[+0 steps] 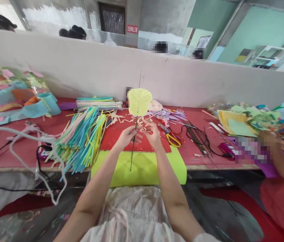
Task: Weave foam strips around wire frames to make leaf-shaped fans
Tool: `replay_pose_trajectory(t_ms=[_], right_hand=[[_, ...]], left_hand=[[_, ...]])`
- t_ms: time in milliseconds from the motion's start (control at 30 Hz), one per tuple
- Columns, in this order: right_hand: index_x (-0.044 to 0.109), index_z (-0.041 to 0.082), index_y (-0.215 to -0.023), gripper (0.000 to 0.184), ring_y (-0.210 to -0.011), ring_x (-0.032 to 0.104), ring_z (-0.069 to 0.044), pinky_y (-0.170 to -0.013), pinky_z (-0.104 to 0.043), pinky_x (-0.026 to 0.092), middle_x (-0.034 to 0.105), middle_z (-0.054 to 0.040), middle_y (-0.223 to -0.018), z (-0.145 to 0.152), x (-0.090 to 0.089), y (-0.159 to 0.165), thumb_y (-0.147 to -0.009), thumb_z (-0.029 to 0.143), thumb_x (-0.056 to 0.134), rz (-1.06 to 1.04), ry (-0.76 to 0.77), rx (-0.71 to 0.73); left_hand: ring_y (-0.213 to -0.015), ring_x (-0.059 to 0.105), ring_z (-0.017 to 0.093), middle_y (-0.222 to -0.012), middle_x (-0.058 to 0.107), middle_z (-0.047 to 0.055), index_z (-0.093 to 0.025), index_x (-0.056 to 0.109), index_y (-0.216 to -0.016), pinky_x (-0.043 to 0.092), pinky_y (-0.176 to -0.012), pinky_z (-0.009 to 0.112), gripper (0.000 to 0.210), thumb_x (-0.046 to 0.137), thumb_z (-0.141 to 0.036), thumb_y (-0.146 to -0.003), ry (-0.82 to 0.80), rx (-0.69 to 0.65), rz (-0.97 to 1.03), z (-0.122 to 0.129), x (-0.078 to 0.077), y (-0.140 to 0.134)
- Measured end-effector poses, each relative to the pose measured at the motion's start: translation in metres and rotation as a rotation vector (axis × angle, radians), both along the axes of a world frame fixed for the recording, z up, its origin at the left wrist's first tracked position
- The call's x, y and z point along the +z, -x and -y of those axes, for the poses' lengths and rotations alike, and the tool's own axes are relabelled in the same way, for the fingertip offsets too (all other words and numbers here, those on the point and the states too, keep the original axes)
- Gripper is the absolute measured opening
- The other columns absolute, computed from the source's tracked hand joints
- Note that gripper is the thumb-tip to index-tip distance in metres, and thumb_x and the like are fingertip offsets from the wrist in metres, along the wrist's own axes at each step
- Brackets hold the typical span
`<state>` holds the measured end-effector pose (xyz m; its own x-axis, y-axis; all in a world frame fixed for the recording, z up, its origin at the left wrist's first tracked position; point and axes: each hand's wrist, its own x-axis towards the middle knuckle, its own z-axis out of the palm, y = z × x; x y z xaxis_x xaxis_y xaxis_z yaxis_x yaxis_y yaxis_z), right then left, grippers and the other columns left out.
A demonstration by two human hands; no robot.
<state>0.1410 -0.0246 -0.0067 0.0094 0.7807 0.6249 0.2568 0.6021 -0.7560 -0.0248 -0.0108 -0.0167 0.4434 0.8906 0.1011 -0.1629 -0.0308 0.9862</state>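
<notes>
My left hand (128,137) pinches the dark thin stem (133,148) of a pale yellow leaf-shaped craft piece (140,102), which stands upright above the fingers. Vein-like lines run across its face. The stem's lower ends hang over a yellow-green sheet (147,168). Just right of the stem, my right hand (154,135) is half curled with thumb and fingers apart, and I see nothing held in it. Under both hands lies a red mat (111,139), with small pale cut bits (142,127) scattered beyond it.
Coloured fuzzy strips (81,137) pile up on the left. Scissors (174,138), dark wires (196,139) and a purple glue gun (226,149) with a black cord lie right. A white cable (62,168) loops at the left edge. A co-worker's arm (280,158) works far right. A pale partition (101,67) stands behind.
</notes>
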Motion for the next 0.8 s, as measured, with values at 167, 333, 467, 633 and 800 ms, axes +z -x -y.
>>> replay_pose_trajectory(t_ms=[167, 333, 467, 633, 800], right_hand=[[0.054, 0.024, -0.093, 0.028, -0.124, 0.044, -0.023, -0.102, -0.040, 0.035, 0.059, -0.0067, -0.121, 0.001, 0.008, -0.003, -0.073, 0.036, 0.069, 0.000, 0.021, 0.018], [0.057, 0.023, -0.099, 0.033, -0.105, 0.056, -0.022, -0.099, -0.038, 0.038, 0.062, -0.0070, -0.107, -0.003, 0.002, -0.002, -0.072, 0.036, 0.071, -0.075, 0.011, -0.073], [0.043, 0.024, -0.126, 0.055, -0.100, 0.060, -0.018, -0.094, -0.036, 0.043, 0.064, -0.0070, -0.106, -0.015, 0.004, 0.003, -0.077, 0.039, 0.064, -0.345, 0.065, -0.021], [0.052, 0.021, -0.122, 0.052, -0.108, 0.059, -0.021, -0.093, -0.037, 0.048, 0.062, -0.0074, -0.117, -0.044, 0.016, 0.005, -0.077, 0.045, 0.061, -0.573, 0.205, 0.124], [0.061, 0.014, -0.108, 0.050, -0.101, 0.064, -0.024, -0.088, -0.040, 0.053, 0.068, -0.0086, -0.108, -0.065, 0.017, -0.001, -0.065, 0.037, 0.073, -0.745, 0.248, 0.046]], left_hand=[[-0.063, 0.068, 0.019, -0.078, 0.070, 0.009, -0.017, 0.049, -0.114, 0.054, -0.061, 0.032, 0.043, 0.056, -0.043, -0.080, -0.008, -0.096, 0.012, 0.001, -0.001, 0.001], [-0.063, 0.068, 0.020, -0.074, 0.070, 0.008, -0.016, 0.047, -0.111, 0.055, -0.064, 0.035, 0.042, 0.057, -0.043, -0.080, 0.006, -0.129, 0.040, 0.004, 0.003, -0.002], [-0.064, 0.068, 0.020, -0.073, 0.069, 0.007, -0.016, 0.048, -0.110, 0.055, -0.064, 0.035, 0.039, 0.056, -0.041, -0.080, 0.008, -0.135, 0.015, 0.006, 0.003, -0.003], [-0.063, 0.068, 0.020, -0.074, 0.069, 0.007, -0.017, 0.051, -0.106, 0.054, -0.060, 0.032, 0.035, 0.054, -0.042, -0.082, 0.016, -0.207, -0.053, 0.010, -0.002, -0.003], [-0.064, 0.068, 0.020, -0.077, 0.069, 0.009, -0.016, 0.053, -0.105, 0.053, -0.058, 0.029, 0.039, 0.056, -0.046, -0.080, 0.064, -0.296, -0.136, 0.014, -0.005, 0.000]])
